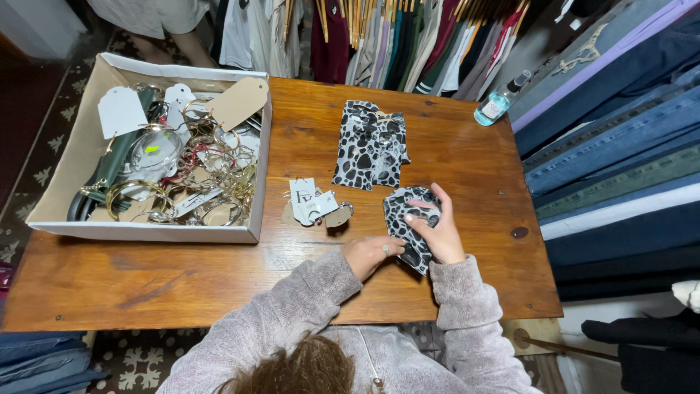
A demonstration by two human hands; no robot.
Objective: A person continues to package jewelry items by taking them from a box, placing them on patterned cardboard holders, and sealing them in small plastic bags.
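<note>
- The black-and-white patterned pouch [410,228] lies on the wooden table [182,277], right of centre in the frame and just below the middle.
- The right hand [437,232] rests on top of the pouch, fingers spread and curved over its upper face, pressing it flat; the fingers are not closed around it.
- The left hand [372,254] meets the pouch at its lower left edge, fingers curled together. Whether they pinch the edge or only touch it cannot be told from this view.
- Handling estimate: the pouch appears to be thin, soft sheet material, light and limp. It likely bends and creases under any pressure and offers no stiff edge.
- The surface looks smooth and may slide on the table; one hand should pin it down while the other works at the rim.
- Recommended hold: pinch along an edge or the open mouth between thumb and forefinger, not across the middle.
- A stack of matching pouches [370,144] lies above it, near the centre of the frame, well apart from both hands.
- Small tagged items [317,206] lie just left of the left hand.
- A white box [80,157] of bangles and paper tags occupies the upper left.
- A small clear bottle [499,102] stands at the upper right table edge.
</note>
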